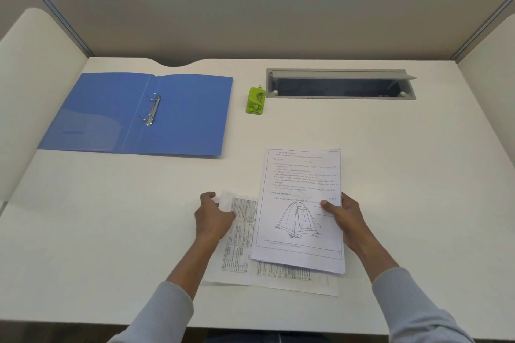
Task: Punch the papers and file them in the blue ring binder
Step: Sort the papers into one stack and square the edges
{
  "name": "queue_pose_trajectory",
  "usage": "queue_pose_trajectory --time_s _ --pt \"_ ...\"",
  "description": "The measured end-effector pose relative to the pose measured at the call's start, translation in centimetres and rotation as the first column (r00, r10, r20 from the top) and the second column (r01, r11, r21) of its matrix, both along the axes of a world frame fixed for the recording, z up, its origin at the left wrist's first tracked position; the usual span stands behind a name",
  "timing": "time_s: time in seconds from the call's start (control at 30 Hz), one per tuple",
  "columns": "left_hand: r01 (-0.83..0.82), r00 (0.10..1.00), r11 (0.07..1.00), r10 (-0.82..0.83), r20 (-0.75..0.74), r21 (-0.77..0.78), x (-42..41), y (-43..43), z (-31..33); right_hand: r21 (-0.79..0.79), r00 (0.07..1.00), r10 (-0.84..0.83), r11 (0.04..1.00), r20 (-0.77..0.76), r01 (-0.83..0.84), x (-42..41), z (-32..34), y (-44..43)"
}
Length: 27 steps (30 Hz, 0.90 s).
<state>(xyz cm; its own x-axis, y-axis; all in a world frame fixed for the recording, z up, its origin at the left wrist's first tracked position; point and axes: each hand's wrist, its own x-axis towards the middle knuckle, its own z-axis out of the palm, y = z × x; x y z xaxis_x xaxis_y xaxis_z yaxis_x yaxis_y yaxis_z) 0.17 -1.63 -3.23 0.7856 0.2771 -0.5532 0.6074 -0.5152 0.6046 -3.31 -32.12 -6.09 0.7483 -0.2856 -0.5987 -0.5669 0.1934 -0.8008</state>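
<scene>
The task had barely begun: the right hand (344,216) pinched the tent sheet (301,203), thumb on top, and the left hand (213,217) gripped the lower sheet (239,245) at its left edge, both at the bench (111,217) front. Nothing looked punched (the green punch (255,100) stood apart, untouched), and the blue ring binder (181,117) lay open with bare rings.

Binder (189,117): blue plastic, smooth, a bit shiny.
Rings (153,110) in the binder: shiny metal.
Punch (255,101) right of the binder: green plastic, glossy.
Top paper (302,184): thin white paper, matt.
Bottom paper (241,234): thin white paper, matt.
Desk (111,217) under the binder: white, smooth, matt.
Wall (250,17) behind the binder: beige, matt, looks like cloth.
Slot box (340,73) right of the binder: grey, dull, looks like metal.
Sleeves (412,303): soft grey ribbed cloth.
</scene>
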Motion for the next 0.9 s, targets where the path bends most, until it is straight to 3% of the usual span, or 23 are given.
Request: queue_pose_trajectory --time_s 0.17,0.43,0.63,0.9 --pt "0.12 0.987 0.992 -0.114 0.111 -0.046 1.5 1.2 3.0 -0.014 0.999 -0.034 0.999 0.024 0.035 0.4 0.8 -0.5" --pt "0.264 0.91 0.963 -0.265 0.32 0.046 5.2 2.3 9.1 -0.042 0.997 -0.073 0.996 0.026 0.074 0.9 1.6 -1.5" --pt "0.209 0.876 0.978 -0.199 0.439 0.026 7.4 3.2 12.1 -0.042 0.99 -0.144 0.989 0.004 0.144 0.4 1.2 -1.8" --pt "0.066 0.849 0.985 0.028 0.528 -0.158 8.5 5.8 14.6 -0.037 0.973 -0.225 0.974 -0.046 0.223 -0.3 0.5 -2.1"
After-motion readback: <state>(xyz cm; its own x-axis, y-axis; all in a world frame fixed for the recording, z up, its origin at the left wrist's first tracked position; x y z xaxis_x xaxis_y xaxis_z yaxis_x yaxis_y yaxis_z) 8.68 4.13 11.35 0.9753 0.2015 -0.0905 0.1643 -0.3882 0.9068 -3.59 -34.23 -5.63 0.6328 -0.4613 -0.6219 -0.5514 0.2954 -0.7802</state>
